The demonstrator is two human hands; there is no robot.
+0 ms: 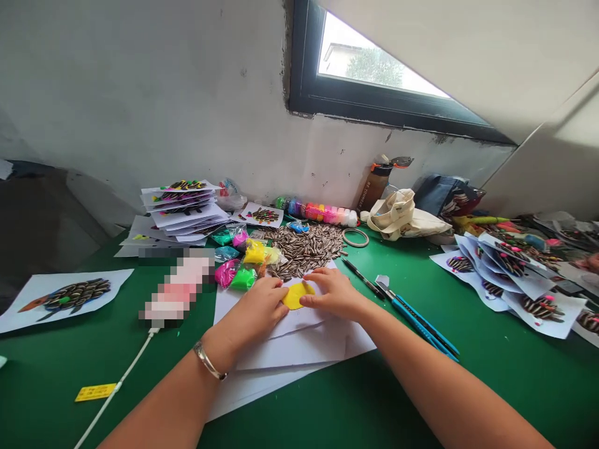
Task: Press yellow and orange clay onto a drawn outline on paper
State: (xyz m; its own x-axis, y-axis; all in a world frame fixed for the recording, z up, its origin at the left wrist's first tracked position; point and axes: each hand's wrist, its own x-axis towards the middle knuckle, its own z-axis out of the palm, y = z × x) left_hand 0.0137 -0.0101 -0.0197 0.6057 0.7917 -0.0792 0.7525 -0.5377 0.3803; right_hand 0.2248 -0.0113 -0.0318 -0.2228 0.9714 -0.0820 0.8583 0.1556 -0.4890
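A flattened yellow clay disc (pixel 296 297) lies on the top sheet of a stack of white paper (pixel 299 349). My left hand (pixel 262 307), with a silver bangle at the wrist, rests at the disc's left edge, its fingertips touching the clay and paper. My right hand (pixel 336 293) arches over the right side, thumb and fingers apart and touching the disc's edge. Neither hand lifts the clay. Just behind them is a heap of striped sunflower seeds (pixel 306 246). Bagged coloured clay, including a yellow packet (pixel 255 251) and a green packet (pixel 243 279), lies left of the seeds.
To the right lie a black pen (pixel 362 279) and a blue-handled tool (pixel 423 327). A roll of tape (pixel 355 237), a bottle (pixel 375 184) and a cloth bag (pixel 405 218) stand behind. Seed pictures (pixel 182 212) are stacked left and right. A white cable (pixel 126 374) crosses the left side.
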